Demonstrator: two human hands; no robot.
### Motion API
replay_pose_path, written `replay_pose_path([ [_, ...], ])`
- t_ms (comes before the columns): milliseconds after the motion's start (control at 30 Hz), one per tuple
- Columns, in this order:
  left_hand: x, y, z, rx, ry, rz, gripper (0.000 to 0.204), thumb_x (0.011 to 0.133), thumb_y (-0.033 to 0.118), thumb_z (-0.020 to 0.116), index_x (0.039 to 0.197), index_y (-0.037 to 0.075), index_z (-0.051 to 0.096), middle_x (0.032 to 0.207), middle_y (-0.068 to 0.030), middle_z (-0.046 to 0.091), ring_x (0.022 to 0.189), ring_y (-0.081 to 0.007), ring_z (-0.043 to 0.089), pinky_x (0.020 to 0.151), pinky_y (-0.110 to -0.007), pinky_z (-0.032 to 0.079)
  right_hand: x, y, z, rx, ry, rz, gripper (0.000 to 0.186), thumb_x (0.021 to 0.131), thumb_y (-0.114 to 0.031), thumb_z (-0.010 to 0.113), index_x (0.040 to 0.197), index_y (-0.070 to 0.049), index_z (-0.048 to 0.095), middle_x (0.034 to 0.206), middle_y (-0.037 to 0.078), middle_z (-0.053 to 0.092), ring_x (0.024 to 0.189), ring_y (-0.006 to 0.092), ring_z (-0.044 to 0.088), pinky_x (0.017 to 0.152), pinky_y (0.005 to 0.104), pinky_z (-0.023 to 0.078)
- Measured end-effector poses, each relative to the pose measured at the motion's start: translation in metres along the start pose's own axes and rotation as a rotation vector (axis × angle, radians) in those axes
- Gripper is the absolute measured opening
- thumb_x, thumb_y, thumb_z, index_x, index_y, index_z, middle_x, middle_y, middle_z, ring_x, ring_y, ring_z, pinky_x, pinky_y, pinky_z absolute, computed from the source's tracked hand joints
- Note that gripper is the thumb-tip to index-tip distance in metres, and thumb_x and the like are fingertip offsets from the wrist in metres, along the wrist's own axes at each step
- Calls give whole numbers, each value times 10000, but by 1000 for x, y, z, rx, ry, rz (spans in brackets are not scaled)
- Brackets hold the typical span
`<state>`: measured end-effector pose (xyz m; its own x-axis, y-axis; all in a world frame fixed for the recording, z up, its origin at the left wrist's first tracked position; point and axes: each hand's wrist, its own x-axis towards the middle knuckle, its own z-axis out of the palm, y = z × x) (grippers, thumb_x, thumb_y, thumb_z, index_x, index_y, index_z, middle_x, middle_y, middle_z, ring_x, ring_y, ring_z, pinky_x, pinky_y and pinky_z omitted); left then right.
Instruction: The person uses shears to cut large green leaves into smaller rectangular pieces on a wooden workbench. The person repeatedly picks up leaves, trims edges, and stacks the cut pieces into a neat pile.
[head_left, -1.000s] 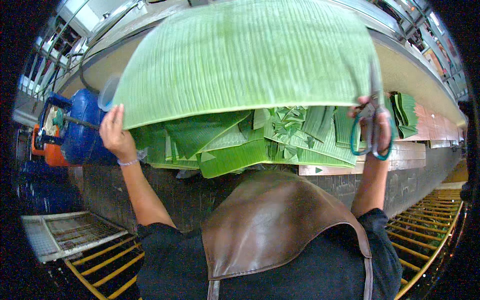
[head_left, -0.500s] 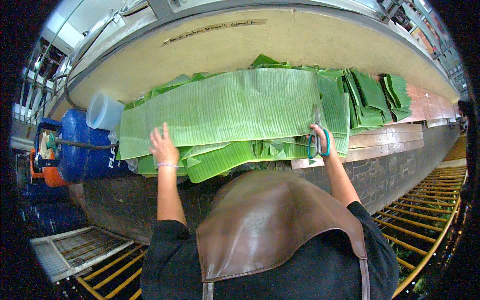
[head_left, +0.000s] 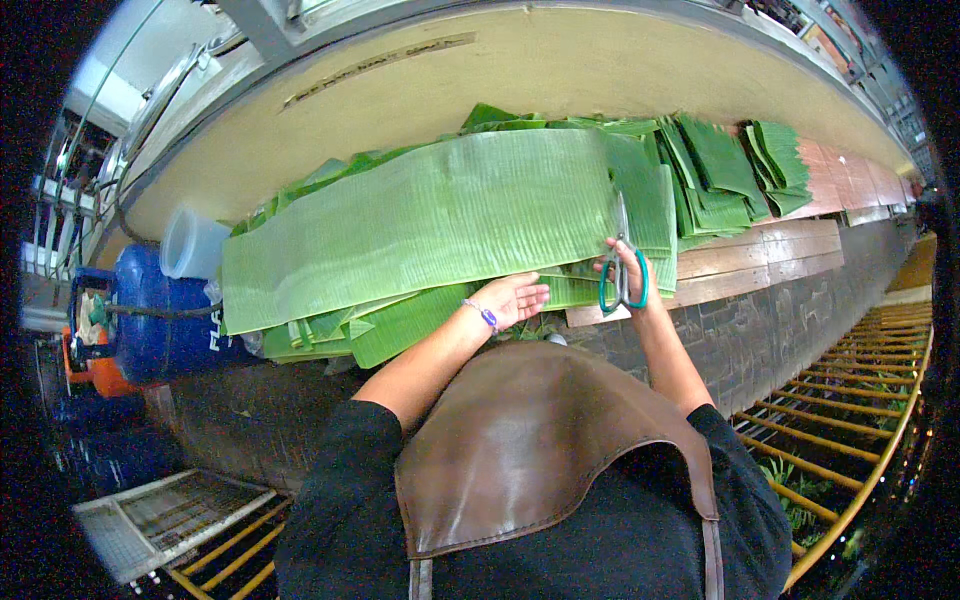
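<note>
Holding one pair of scissors [head_left: 621, 232], right hand [head_left: 636, 270] perhaps touching one leaf [head_left: 420, 215].

A black top [head_left: 590, 550] is ending in short sleeves [head_left: 345, 440]. Over it a glossy brown apron [head_left: 540, 440] — stitched along its edge — is spreading broadly, narrow straps [head_left: 713, 555] running from its corners; a purple-faced wristband [head_left: 486, 315] is showing on the left.

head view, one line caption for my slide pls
A broad green leaf tops other leaves; right hand holds teal-handled scissors, left hand open by the leaf's edge.
</note>
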<state>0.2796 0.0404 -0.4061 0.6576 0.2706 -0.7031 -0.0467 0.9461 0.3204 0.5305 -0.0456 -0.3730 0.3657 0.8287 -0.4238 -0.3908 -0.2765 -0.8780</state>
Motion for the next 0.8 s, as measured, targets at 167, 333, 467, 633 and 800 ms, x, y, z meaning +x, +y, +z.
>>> replay_pose_path([
  [167,30,-6,2,-224,57,90,282,924,260,543,1084,28,533,1081,-103,629,929,-213,617,739,-325,526,-13,10,-8,116,-48,-33,524,862,-318,628,1212,45,486,1122,118,576,1030,257,586,864,382,508],
  [333,40,-5,14,-268,107,143,292,904,254,581,1046,5,522,1055,-125,626,922,-232,620,756,-339,519,-48,17,-22,-131,-53,10,432,865,-341,620,1160,-28,576,956,45,581,850,173,571,763,317,484],
  [467,48,-3,15,-283,210,169,257,880,218,623,1008,16,530,1020,-126,631,909,-231,624,746,-327,519,-76,22,-21,-370,-92,-117,376,874,-336,612,1149,-78,613,770,-25,555,782,88,510,709,272,437],
  [633,55,-4,16,-263,278,223,231,860,203,650,986,44,540,969,-104,635,868,-210,630,702,-297,514,-87,29,-16,-317,-147,94,286,823,-300,700,937,-46,632,696,-8,571,598,80,540,518,256,456],
  [800,50,-2,20,-269,258,218,202,857,197,655,967,67,545,950,-89,632,852,-198,631,667,-287,512,-83,38,-10,-380,-213,95,348,827,-343,693,949,-31,598,666,-19,522,560,87,518,482,268,460],
])
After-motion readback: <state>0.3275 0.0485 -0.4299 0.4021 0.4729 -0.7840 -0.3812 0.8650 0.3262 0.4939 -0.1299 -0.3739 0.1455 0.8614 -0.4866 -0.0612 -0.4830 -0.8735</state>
